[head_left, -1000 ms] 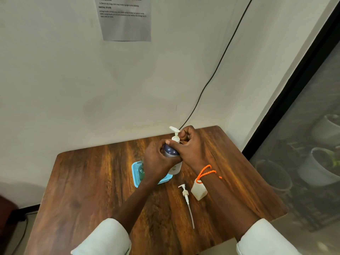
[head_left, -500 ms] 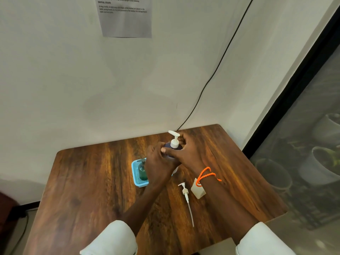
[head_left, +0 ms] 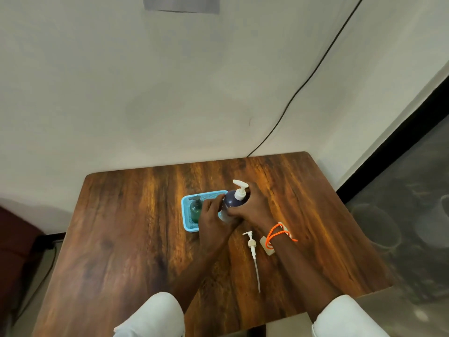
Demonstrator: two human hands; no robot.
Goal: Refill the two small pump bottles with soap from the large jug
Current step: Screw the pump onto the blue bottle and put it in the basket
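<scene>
The large jug (head_left: 233,201), dark blue with a white pump head, stands upright on the wooden table (head_left: 136,229), right beside the blue basket (head_left: 188,224). My right hand (head_left: 254,207) grips its right side. My left hand (head_left: 211,215) wraps its left side and lower body. A small green pump bottle (head_left: 195,209) stands inside the basket, partly hidden by my left hand. A small cream bottle (head_left: 266,246) without its pump stands behind my right wrist. Its loose white pump (head_left: 252,246) with a long tube lies flat on the table.
The table stands against a white wall (head_left: 170,93), with a black cable (head_left: 303,83) running down to its back edge. A dark glass panel (head_left: 413,190) borders the right side. An orange cord bracelet (head_left: 279,233) circles my right wrist.
The jug came down from a tilted, lifted position to upright by the basket. Both hands slid lower on its body. The view tipped down.
</scene>
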